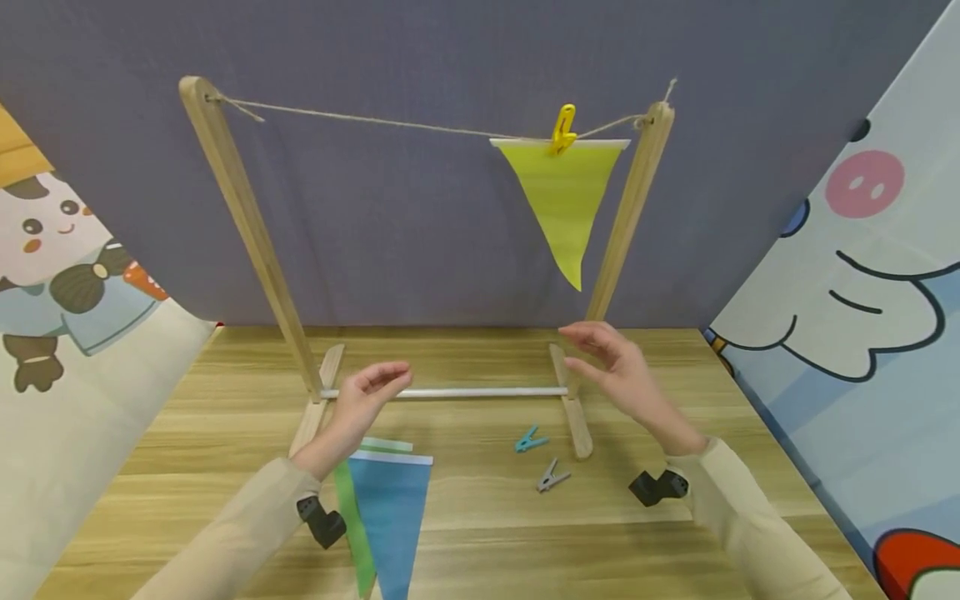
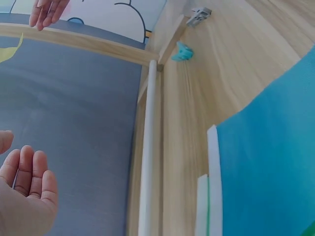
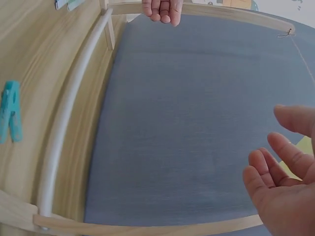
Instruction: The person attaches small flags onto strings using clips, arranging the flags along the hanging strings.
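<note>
A yellow triangular pennant (image 1: pixel 566 196) hangs from a string (image 1: pixel 360 119), held by a yellow clothespin (image 1: pixel 562 130). My left hand (image 1: pixel 367 400) hovers above the left part of the frame's white crossbar, fingers loosely bent, holding nothing. My right hand (image 1: pixel 611 367) is raised near the right post, below the pennant, its fingers relaxed around bare air. On the table by my left forearm lie a blue pennant (image 1: pixel 392 508) and a green pennant (image 1: pixel 352 508), partly overlapped. A teal clothespin (image 1: pixel 530 440) and a grey clothespin (image 1: pixel 551 477) lie between my hands, nearer the right.
Two wooden posts, left (image 1: pixel 251 225) and right (image 1: pixel 630 212), carry the string; a white crossbar (image 1: pixel 480 392) joins their feet on the wooden table (image 1: pixel 480 550). Behind stands a grey-blue backing (image 1: pixel 390 225). Cartoon-printed panels flank both sides.
</note>
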{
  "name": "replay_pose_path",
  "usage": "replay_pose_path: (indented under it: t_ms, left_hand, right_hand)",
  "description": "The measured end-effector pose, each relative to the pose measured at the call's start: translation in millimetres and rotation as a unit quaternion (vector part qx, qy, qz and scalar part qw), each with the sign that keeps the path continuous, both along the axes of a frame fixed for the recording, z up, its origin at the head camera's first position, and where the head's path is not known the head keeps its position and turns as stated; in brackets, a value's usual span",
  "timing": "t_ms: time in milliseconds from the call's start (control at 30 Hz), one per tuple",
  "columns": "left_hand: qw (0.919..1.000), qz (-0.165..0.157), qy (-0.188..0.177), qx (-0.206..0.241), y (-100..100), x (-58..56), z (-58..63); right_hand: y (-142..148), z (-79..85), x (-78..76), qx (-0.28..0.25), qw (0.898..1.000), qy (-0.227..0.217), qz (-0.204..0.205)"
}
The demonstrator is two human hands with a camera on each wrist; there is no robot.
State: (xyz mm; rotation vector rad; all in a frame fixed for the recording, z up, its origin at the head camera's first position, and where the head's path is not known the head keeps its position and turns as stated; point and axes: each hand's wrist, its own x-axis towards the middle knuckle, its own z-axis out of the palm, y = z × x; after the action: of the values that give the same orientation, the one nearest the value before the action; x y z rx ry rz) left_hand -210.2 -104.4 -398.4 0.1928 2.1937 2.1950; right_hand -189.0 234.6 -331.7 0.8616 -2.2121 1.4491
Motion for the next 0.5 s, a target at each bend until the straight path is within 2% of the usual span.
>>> replay_pose_path:
  t_ms: [333, 500]
  left_hand:
    - [0.9998, 0.016, -0.009, 0.001, -7, 3.4, -15.4]
    - [0.9992, 0.022, -0.021, -0.027, -11, 5.1, -20.3]
  right_hand:
    - [-2, -22.7, 2.9, -0.016, 1.0, -0.021, -0.013]
    - [-3, -36.4, 2.9, -0.02, 0.999, -0.036, -0.012]
